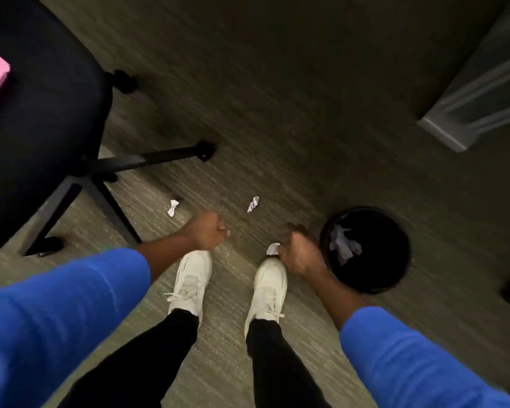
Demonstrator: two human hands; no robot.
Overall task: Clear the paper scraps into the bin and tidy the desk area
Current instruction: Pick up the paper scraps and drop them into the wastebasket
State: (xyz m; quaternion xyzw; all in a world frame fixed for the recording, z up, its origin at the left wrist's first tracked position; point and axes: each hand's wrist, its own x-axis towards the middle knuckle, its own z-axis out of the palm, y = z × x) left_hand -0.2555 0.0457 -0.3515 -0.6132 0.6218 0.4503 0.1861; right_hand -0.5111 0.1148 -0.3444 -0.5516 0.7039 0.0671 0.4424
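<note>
Grey carpet (277,119) runs under a black office chair (42,119) at left. Two paper scraps (173,207) (253,203) lie just beyond the loosely curled left hand (206,232). The blurred right hand (299,254) pinches a white scrap (273,248) beside the black bin (368,248), which holds crumpled paper (343,245).

Black bin (374,278) (white scraps (342,245)).

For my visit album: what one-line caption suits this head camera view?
Standing by a black bin, the right hand holds a paper scrap; two scraps lie on the carpet.
</note>
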